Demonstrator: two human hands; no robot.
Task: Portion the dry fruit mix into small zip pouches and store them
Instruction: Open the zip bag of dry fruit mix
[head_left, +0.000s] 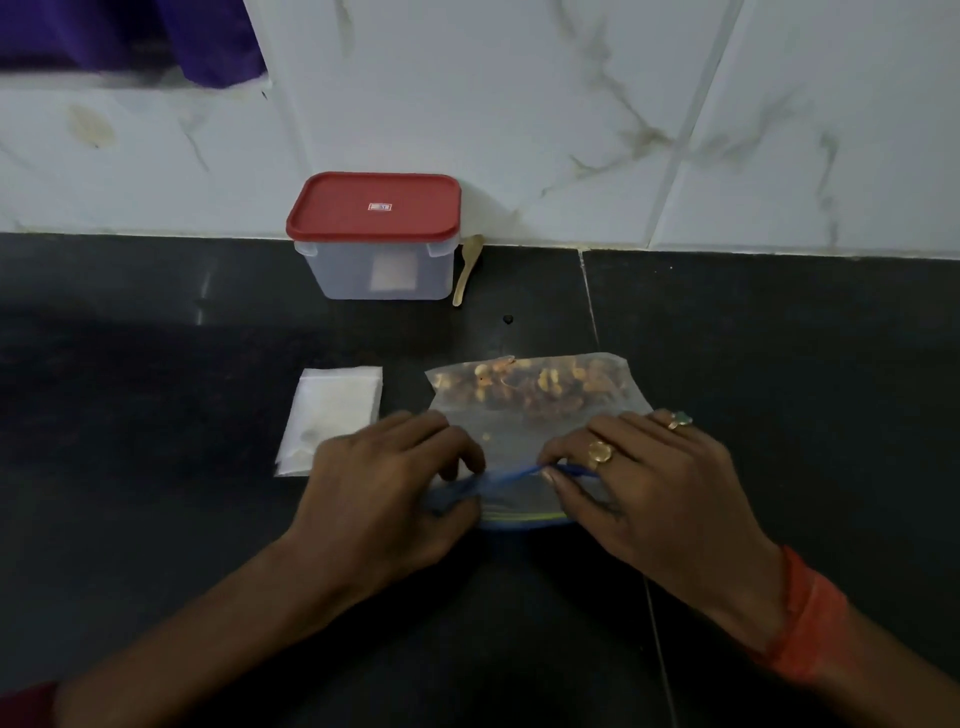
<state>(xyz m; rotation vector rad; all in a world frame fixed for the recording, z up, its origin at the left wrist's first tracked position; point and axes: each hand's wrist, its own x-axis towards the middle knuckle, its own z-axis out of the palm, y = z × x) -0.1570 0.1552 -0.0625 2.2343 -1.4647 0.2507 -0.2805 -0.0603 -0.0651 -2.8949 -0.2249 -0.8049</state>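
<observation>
A large clear zip bag (511, 431) lies flat on the dark counter, its far end filled with dry fruit mix (540, 387). The blue zip strip (511, 475) is at the near end. My left hand (384, 483) pinches the left part of the zip edge. My right hand (649, 478), wearing rings, pinches the strip on the right side. A stack of small white zip pouches (332, 415) lies to the left of the bag. A clear container with a red lid (376, 239) stands closed against the wall.
A small golden spoon (466, 270) leans beside the container at the wall. A single dark crumb (508, 319) lies on the black counter (779, 364). White marble tiles form the back wall. Purple cloth (156, 36) hangs at the top left.
</observation>
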